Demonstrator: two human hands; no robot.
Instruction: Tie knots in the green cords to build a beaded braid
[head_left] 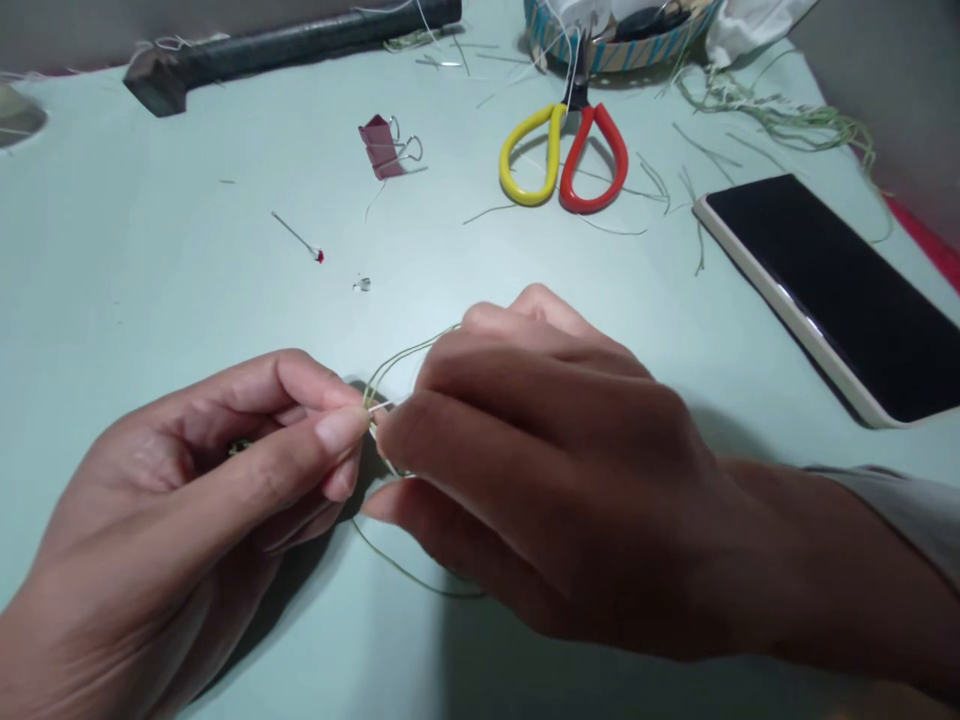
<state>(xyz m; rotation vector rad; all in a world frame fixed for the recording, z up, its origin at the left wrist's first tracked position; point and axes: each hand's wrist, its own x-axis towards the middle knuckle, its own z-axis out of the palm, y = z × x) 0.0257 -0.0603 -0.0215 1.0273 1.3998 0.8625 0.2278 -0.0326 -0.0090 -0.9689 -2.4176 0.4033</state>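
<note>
My left hand [202, 480] pinches a thin green thread [409, 350] between thumb and forefinger, just above the pale green table [150, 260]. My right hand [540, 470] meets it fingertip to fingertip, closed in a pinch on the same thread and on a thin pale strand at the meeting point. The thread loops up behind my right fingers and trails down onto the table below them. What lies inside my left palm is hidden.
Scissors [564, 160] with one yellow and one red handle lie at the back. A dark phone [840, 290] rests at the right. A maroon binder clip [384, 146], a red-headed pin [300, 240], a dark bar [285, 45], a striped basket [600, 50] and green fibre scraps [780, 115] lie around.
</note>
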